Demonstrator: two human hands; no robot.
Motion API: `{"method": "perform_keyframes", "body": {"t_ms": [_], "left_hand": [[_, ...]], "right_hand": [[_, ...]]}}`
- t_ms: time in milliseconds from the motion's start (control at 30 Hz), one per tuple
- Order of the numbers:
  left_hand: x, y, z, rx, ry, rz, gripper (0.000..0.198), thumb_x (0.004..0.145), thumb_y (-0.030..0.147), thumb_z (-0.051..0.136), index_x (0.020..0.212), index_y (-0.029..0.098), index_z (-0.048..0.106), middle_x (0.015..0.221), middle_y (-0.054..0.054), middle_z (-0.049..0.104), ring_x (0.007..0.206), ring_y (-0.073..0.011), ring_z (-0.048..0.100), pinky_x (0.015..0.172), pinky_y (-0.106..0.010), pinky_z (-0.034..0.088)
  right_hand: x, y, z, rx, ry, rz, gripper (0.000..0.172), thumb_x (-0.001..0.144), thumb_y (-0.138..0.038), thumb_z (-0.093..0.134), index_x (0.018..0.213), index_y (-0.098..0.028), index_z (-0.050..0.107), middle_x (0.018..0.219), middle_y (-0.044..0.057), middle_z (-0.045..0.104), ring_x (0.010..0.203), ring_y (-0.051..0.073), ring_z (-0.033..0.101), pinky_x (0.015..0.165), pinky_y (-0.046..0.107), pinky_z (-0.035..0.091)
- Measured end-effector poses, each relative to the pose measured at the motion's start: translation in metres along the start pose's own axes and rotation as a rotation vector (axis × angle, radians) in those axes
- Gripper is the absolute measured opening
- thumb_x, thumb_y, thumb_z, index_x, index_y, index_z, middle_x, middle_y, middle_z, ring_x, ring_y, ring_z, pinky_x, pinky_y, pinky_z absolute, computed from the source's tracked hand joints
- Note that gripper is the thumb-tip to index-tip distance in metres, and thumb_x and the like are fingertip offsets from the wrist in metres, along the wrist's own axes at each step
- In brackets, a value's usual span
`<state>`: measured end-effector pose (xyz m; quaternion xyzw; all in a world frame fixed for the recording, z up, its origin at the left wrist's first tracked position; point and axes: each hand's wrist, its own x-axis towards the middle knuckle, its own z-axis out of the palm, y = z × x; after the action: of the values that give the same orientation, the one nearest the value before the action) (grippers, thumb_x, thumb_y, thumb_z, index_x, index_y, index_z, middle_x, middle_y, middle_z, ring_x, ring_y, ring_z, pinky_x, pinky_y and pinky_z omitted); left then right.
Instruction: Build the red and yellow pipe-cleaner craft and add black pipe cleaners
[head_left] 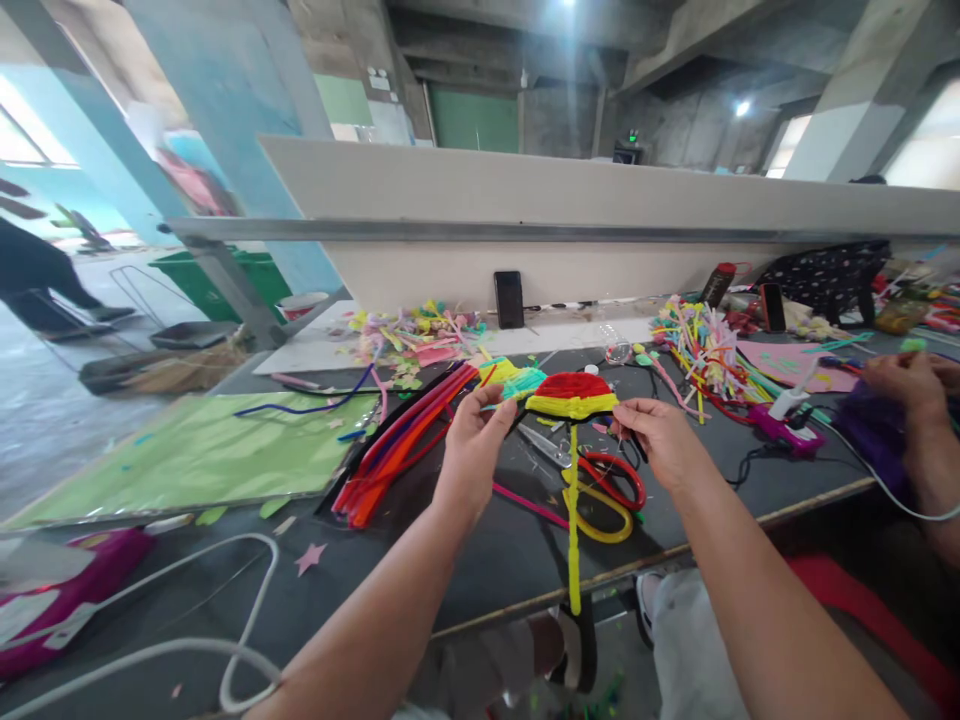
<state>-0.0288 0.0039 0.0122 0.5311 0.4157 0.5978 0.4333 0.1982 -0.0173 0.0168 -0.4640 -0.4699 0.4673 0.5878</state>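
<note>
Between my hands hangs a dome-shaped piece of pipe cleaners, its upper part red (574,386) and its lower band yellow (571,406). A black pipe cleaner (555,417) runs along its bottom edge. A yellow stem (574,530) drops from the middle past the table edge. My left hand (474,445) is closed, pinching the black pipe cleaner at the left corner. At the right corner, my right hand (664,440) pinches its other end. Beneath lie scissors with red and yellow handles (600,528). Another yellow and teal piece (517,377) lies just behind my left hand.
Loose pipe cleaners (401,450) lie left of my hands, near a green sheet (195,450). A phone (508,299) leans on the back panel. Glue guns, one magenta (786,430), and white cords flank the workspace. Another person's hand (904,385) is at far right.
</note>
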Motion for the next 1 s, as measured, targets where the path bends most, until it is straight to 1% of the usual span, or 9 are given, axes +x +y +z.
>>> {"method": "perform_keyframes", "body": {"t_ms": [67, 133, 233, 300, 433, 500, 633, 833, 1000], "left_hand": [[0.006, -0.003, -0.004, -0.145, -0.142, -0.215, 0.045, 0.074, 0.043, 0.066, 0.110, 0.016, 0.061, 0.099, -0.007, 0.064, 0.075, -0.0118, 0.059, 0.064, -0.021, 0.045], [0.011, -0.005, -0.007, -0.200, -0.281, -0.343, 0.043, 0.071, 0.040, 0.070, 0.105, 0.015, 0.063, 0.095, -0.007, 0.065, 0.072, -0.0112, 0.060, 0.062, -0.021, 0.045], [0.016, -0.006, -0.011, -0.207, -0.343, -0.347, 0.040, 0.066, 0.032, 0.076, 0.100, 0.014, 0.065, 0.092, -0.006, 0.068, 0.077, -0.0127, 0.062, 0.070, -0.022, 0.047], [0.017, -0.004, -0.015, -0.187, -0.392, -0.350, 0.037, 0.063, 0.028, 0.078, 0.095, 0.012, 0.067, 0.089, -0.007, 0.069, 0.077, -0.0141, 0.064, 0.073, -0.024, 0.048], [0.016, -0.002, -0.020, -0.187, -0.554, -0.503, 0.033, 0.063, 0.027, 0.078, 0.090, 0.010, 0.070, 0.081, -0.010, 0.071, 0.071, -0.0167, 0.065, 0.071, -0.028, 0.051], [0.016, -0.003, -0.020, -0.188, -0.537, -0.541, 0.032, 0.064, 0.029, 0.078, 0.089, 0.010, 0.071, 0.080, -0.010, 0.071, 0.067, -0.0159, 0.065, 0.063, -0.025, 0.052], [0.015, -0.005, -0.018, -0.164, -0.457, -0.499, 0.029, 0.064, 0.032, 0.078, 0.082, 0.011, 0.071, 0.079, -0.009, 0.070, 0.054, -0.0112, 0.058, 0.041, -0.019, 0.043], [0.013, -0.002, -0.014, -0.157, -0.450, -0.474, 0.033, 0.064, 0.035, 0.077, 0.086, 0.011, 0.070, 0.076, -0.007, 0.069, 0.052, -0.0095, 0.056, 0.041, -0.019, 0.043], [0.013, -0.004, -0.017, -0.140, -0.494, -0.439, 0.035, 0.064, 0.037, 0.076, 0.087, 0.011, 0.069, 0.075, -0.006, 0.068, 0.050, -0.0092, 0.055, 0.044, -0.020, 0.041]], "right_hand": [[0.000, 0.004, 0.003, 0.044, -0.041, 0.048, 0.021, 0.064, -0.035, 0.074, 0.062, -0.016, 0.066, 0.056, 0.001, 0.063, 0.053, 0.011, 0.051, 0.055, 0.024, 0.038], [-0.002, 0.007, 0.007, 0.053, -0.069, 0.115, 0.023, 0.062, -0.036, 0.076, 0.062, -0.016, 0.066, 0.057, 0.001, 0.063, 0.051, 0.010, 0.051, 0.052, 0.024, 0.038], [-0.007, 0.009, 0.012, 0.046, -0.096, 0.203, 0.024, 0.062, -0.037, 0.077, 0.065, -0.015, 0.066, 0.057, 0.000, 0.064, 0.049, 0.009, 0.052, 0.051, 0.022, 0.038], [-0.010, 0.010, 0.013, 0.029, -0.136, 0.210, 0.024, 0.064, -0.036, 0.076, 0.067, -0.015, 0.066, 0.058, 0.001, 0.064, 0.051, 0.010, 0.054, 0.052, 0.021, 0.039], [-0.014, 0.008, 0.013, 0.000, -0.285, 0.198, 0.025, 0.071, -0.038, 0.072, 0.072, -0.013, 0.068, 0.064, 0.003, 0.068, 0.056, 0.010, 0.057, 0.058, 0.021, 0.043], [-0.014, 0.007, 0.012, 0.001, -0.328, 0.220, 0.027, 0.073, -0.041, 0.069, 0.076, -0.014, 0.069, 0.069, 0.004, 0.070, 0.061, 0.011, 0.060, 0.062, 0.022, 0.045], [-0.014, 0.006, 0.005, 0.010, -0.285, 0.240, 0.025, 0.071, -0.039, 0.072, 0.082, -0.017, 0.068, 0.076, 0.004, 0.071, 0.068, 0.012, 0.063, 0.067, 0.024, 0.047], [-0.014, 0.006, 0.003, -0.032, -0.343, 0.202, 0.022, 0.067, -0.033, 0.076, 0.077, -0.015, 0.068, 0.071, 0.002, 0.069, 0.064, 0.011, 0.059, 0.067, 0.024, 0.045], [-0.014, 0.007, 0.006, 0.071, -0.346, 0.208, 0.017, 0.066, -0.029, 0.075, 0.074, -0.015, 0.068, 0.066, 0.001, 0.067, 0.060, 0.010, 0.057, 0.065, 0.024, 0.042]]}}
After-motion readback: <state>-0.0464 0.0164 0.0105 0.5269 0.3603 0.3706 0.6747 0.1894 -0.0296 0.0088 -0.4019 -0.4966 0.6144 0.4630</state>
